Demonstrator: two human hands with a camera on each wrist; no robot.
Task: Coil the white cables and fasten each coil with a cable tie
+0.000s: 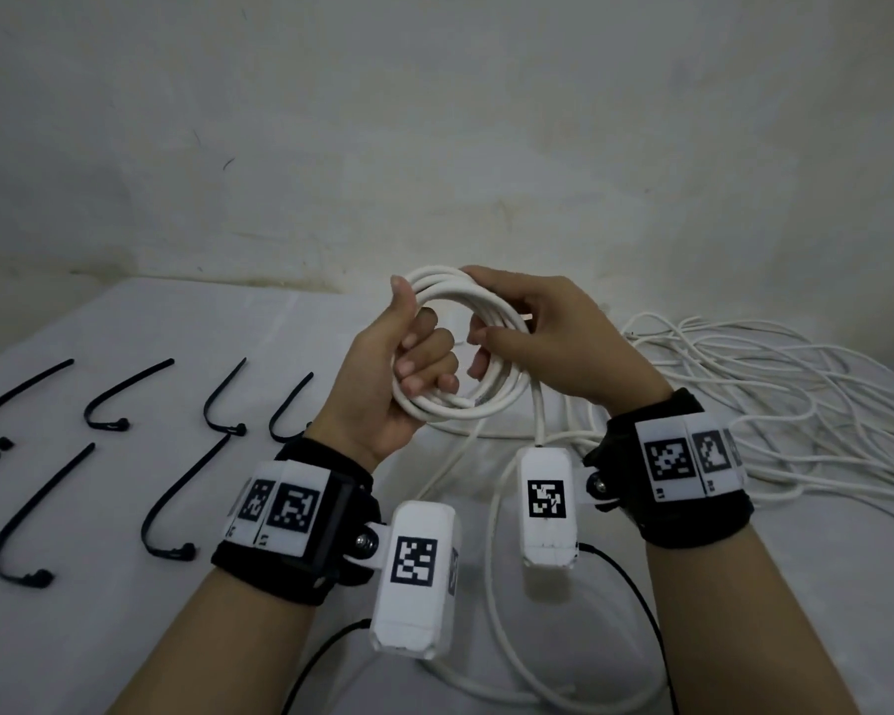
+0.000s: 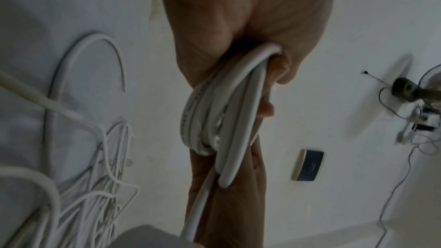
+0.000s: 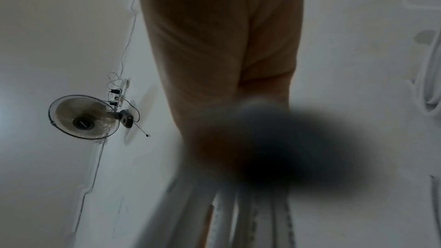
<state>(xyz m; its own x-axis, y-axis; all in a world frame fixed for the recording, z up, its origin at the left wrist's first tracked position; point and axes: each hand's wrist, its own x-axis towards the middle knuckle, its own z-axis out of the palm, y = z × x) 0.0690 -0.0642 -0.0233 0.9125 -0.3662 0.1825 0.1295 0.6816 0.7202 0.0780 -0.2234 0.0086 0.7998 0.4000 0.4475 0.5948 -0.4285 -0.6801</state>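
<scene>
A coil of thick white cable [image 1: 460,402] is held up above the table between both hands. My left hand [image 1: 409,353] grips the coil's left side, fingers curled through the ring and thumb up along its outside. My right hand [image 1: 527,327] grips the right side, fingers wrapped over the strands. The left wrist view shows the coil [image 2: 222,112] edge-on, running out of my left palm [image 2: 238,16]. A loose tail [image 1: 492,534] of the cable hangs from the coil down to the table. Several black cable ties [image 1: 171,487] lie spread on the table at the left.
A tangled heap of thinner white cables [image 1: 775,399] covers the table's right side, also seen in the left wrist view as a cable heap [image 2: 95,186]. The white table [image 1: 125,322] stands against a white wall [image 1: 434,121]. A wall fan [image 3: 83,117] shows in the right wrist view.
</scene>
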